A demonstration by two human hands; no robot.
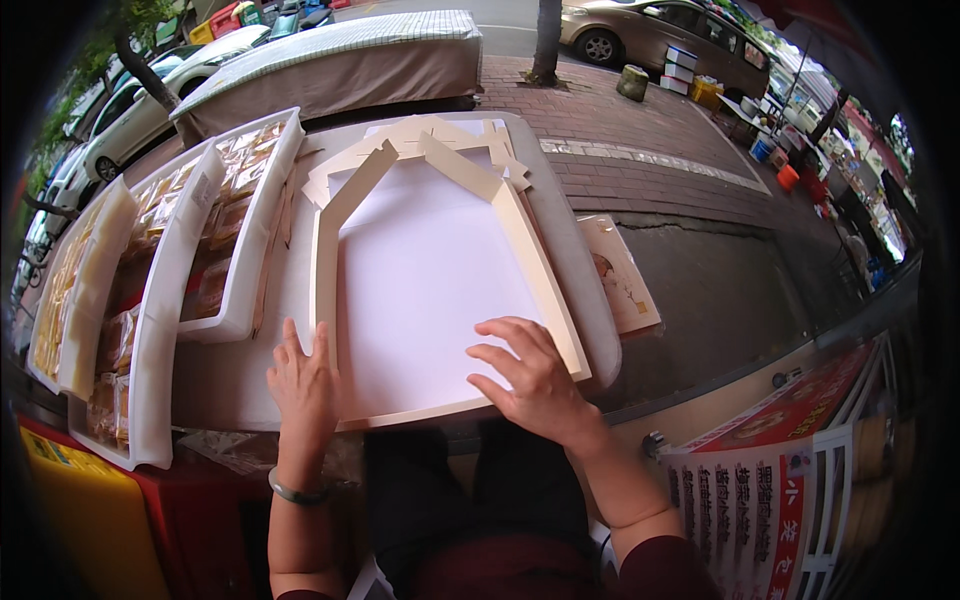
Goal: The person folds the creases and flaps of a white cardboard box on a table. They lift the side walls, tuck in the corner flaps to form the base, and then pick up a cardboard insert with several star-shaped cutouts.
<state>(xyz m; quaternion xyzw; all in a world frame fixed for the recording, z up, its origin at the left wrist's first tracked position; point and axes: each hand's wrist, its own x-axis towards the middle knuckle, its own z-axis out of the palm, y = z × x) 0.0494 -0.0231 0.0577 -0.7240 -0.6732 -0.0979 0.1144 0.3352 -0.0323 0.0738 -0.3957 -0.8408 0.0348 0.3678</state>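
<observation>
Lying along the near edge of a grey, round-cornered table, an open cream cardboard box sits between an empty left hand, fingers spread at its left wall, and an empty right hand, half-curled over its near right part. A pull toward the body could slide it off; bare surface lies leftward, before long white plastic trays.

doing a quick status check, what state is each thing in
box: open, side walls up, far end flaps angled inward, unjoined
left hand: empty, fingers spread, by the box's left wall
right hand: empty, fingers half curled
white trays: filled with bagged goods
bangle: worn
</observation>
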